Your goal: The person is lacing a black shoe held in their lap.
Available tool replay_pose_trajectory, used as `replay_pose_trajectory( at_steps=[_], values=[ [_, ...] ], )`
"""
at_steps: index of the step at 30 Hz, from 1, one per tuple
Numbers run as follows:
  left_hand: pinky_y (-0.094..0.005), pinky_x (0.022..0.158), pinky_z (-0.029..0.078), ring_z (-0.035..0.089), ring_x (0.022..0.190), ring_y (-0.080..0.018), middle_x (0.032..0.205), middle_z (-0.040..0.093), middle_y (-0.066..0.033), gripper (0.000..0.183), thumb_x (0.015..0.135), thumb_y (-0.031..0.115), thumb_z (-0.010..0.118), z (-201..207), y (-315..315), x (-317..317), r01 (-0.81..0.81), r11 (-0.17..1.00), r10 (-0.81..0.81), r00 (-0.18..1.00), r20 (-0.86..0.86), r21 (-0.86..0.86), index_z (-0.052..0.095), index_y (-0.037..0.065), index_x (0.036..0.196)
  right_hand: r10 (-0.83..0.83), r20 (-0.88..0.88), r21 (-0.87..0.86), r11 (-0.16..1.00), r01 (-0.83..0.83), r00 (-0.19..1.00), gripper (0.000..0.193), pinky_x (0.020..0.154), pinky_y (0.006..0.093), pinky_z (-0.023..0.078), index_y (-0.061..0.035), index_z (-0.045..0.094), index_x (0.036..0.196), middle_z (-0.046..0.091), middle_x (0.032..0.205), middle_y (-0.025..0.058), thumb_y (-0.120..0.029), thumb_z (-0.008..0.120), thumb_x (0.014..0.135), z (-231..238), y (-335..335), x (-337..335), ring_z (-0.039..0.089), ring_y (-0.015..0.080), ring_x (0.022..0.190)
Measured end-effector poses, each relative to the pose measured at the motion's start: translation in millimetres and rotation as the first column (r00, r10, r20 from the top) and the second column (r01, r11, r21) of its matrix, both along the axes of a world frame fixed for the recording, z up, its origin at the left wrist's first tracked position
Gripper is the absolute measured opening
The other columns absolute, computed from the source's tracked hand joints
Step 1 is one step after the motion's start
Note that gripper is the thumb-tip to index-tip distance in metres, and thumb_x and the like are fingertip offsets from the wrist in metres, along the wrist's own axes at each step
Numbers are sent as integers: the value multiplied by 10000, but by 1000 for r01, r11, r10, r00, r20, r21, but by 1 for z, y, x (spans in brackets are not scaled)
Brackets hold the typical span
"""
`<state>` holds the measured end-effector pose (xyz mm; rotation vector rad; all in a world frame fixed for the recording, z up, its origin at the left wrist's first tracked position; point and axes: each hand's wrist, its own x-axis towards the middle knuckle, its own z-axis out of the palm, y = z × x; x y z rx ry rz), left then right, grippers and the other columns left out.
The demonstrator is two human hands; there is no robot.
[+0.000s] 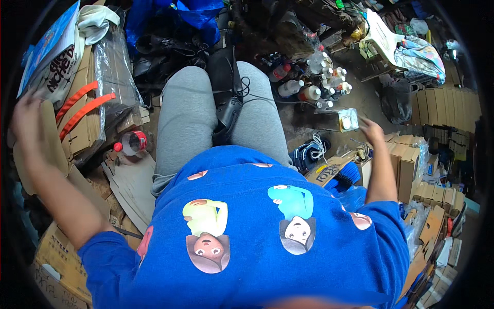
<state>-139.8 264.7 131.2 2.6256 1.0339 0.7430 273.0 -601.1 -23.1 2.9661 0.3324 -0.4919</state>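
Out at the far left, my left hand is raised beside a curved brown cardboard piece. Motion blurs its fingers, so I cannot tell whether it grips anything. My right hand is at the right, next to a rectangular metal can with a round pale cap. Blur smears its fingertips too, and whether they touch the can is unclear. A black lace-up shoe rests between my thighs, its lace trailing to the right, with neither hand on it.
Several bottles crowd the floor ahead to the right. A red-capped bottle lies left of my legs, near orange straps. A dark sneaker sits by my right leg. Stacked cardboard, a white plastic chair and a blue bag surround me.
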Motion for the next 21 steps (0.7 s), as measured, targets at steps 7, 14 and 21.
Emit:
replay_pose_trajectory(
  at_steps=[7, 14, 21],
  values=[
    [-302, 916, 458, 607, 1037, -213, 1118, 644, -128, 386, 818, 89, 637, -96, -311, 148, 681, 527, -738, 664, 124, -509, 611, 79, 1203, 493, -400, 878, 448, 169, 773, 429, 584, 229, 389, -116, 587, 1223, 503, 730, -33, -292, 696, 847, 24, 296, -119, 446, 58, 684],
    [-278, 682, 439, 532, 712, -126, 752, 600, -72, 186, 870, 194, 612, -120, -250, 121, 443, 600, -560, 828, 46, -666, 619, 9, 891, 430, -400, 818, 566, 104, 809, 300, 613, 250, 396, -35, 585, 789, 516, 694, -13, -314, 642, 882, 21, 294, -87, 450, 67, 684],
    [-306, 973, 393, 535, 1139, -182, 1211, 588, -128, 310, 873, 126, 607, -128, -230, 124, 443, 744, -365, 897, 251, -500, 598, 3, 1157, 316, -292, 736, 678, 0, 903, 367, 711, 262, 456, -143, 578, 1276, 545, 1016, 59, -147, 557, 910, 21, 269, -71, 530, 140, 741]
  ],
)
